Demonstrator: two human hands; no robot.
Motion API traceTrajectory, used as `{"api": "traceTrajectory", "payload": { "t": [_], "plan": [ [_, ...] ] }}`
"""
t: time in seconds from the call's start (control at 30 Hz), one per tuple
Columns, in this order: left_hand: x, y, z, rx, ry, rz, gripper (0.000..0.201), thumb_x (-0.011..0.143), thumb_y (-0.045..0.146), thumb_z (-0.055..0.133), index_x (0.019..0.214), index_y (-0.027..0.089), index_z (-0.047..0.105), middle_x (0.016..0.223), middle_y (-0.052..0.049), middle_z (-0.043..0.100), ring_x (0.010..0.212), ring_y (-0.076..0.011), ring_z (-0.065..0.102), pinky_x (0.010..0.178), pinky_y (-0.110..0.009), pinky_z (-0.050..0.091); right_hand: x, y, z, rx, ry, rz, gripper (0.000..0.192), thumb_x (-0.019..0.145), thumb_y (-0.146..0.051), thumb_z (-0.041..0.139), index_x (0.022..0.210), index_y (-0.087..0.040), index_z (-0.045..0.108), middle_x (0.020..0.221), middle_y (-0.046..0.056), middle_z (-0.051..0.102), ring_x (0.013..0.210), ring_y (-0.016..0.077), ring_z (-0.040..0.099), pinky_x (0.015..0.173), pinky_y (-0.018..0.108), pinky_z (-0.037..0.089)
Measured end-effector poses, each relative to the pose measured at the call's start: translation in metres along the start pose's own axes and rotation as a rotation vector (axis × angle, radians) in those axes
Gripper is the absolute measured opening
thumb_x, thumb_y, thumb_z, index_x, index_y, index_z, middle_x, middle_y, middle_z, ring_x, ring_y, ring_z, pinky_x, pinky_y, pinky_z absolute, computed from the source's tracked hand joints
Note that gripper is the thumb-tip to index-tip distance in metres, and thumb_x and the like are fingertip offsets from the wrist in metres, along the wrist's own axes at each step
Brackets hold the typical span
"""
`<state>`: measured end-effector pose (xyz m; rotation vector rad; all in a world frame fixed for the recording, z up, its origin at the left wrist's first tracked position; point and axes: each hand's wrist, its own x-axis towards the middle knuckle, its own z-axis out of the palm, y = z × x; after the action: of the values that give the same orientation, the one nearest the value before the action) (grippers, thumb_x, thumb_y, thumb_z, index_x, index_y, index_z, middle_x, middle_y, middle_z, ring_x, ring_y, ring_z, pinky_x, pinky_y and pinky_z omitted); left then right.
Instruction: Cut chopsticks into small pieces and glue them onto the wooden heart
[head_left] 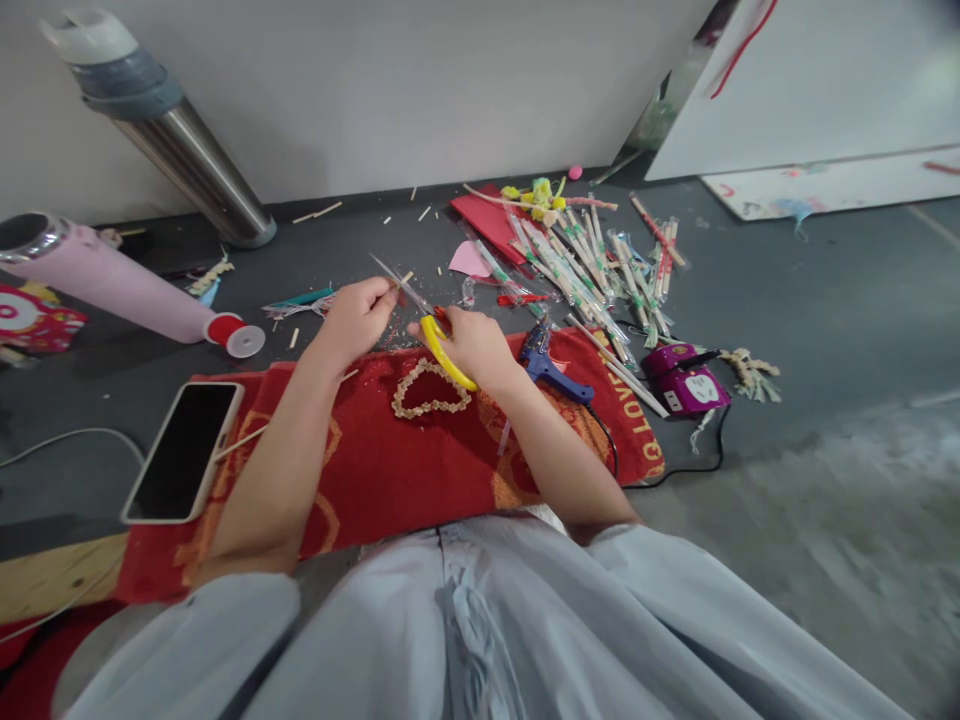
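Right hand (476, 350) was closed on the yellow scissors (442, 354); left hand (360, 316) pinched a short stick (406, 278), tip right by the blades, so I'd call it mid-cut; couldn't tell if the blades had bitten. Just below, on the red towel (420, 485), sat an outline of small wood bits (430, 408): visible run looked joined, part hidden behind the scissors, middle open. Glue gun (556, 376) lay right of it, not in hand. Loose scraps (294, 338) littered the dark table (832, 275). Farther right, a pile of wrapped chopsticks (574, 268) looked whole, so by my read plenty of stock was left uncut.
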<state>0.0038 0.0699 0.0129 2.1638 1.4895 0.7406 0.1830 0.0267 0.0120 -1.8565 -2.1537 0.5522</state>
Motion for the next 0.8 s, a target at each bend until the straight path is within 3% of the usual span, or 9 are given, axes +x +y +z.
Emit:
{"api": "traceTrajectory", "payload": {
  "t": [0.2,0.4,0.57,0.8],
  "plan": [
    [0.001,-0.004,0.004,-0.010,0.022,0.015,0.024,0.092,0.030,0.042,0.079,0.019,0.059,0.059,0.001,0.052,0.058,-0.0124,0.048,0.059,-0.026,0.036,-0.002,-0.004,-0.001,-0.027,0.026,0.021,0.075,0.087,-0.077,0.030,0.101,-0.011,0.063,0.099,0.018,0.072,0.093,0.0325,0.070,0.078,0.037,0.049],
    [0.002,-0.008,0.013,0.034,0.235,0.090,0.020,0.090,0.028,0.046,0.088,0.019,0.063,0.072,-0.001,0.064,0.070,-0.0141,0.058,0.071,-0.026,0.045,-0.002,-0.002,0.004,-0.021,0.111,0.006,0.073,0.090,-0.073,0.029,0.109,-0.008,0.058,0.103,0.018,0.069,0.096,0.0305,0.068,0.082,0.037,0.049],
    [0.000,-0.009,0.012,0.110,0.187,0.194,0.031,0.092,0.029,0.039,0.072,0.019,0.060,0.082,-0.004,0.069,0.080,-0.0159,0.063,0.081,-0.027,0.048,-0.003,0.002,0.009,0.013,0.155,-0.071,0.077,0.089,-0.074,0.030,0.115,-0.005,0.053,0.108,0.021,0.066,0.103,0.0298,0.066,0.090,0.038,0.048],
    [-0.001,-0.010,0.010,0.138,0.126,0.246,0.041,0.096,0.036,0.032,0.067,0.019,0.058,0.079,-0.005,0.067,0.078,-0.0165,0.062,0.078,-0.028,0.048,-0.002,0.005,0.014,0.045,0.183,-0.120,0.079,0.088,-0.075,0.030,0.117,-0.005,0.052,0.111,0.021,0.065,0.106,0.0306,0.064,0.093,0.040,0.047]
  ]
}}
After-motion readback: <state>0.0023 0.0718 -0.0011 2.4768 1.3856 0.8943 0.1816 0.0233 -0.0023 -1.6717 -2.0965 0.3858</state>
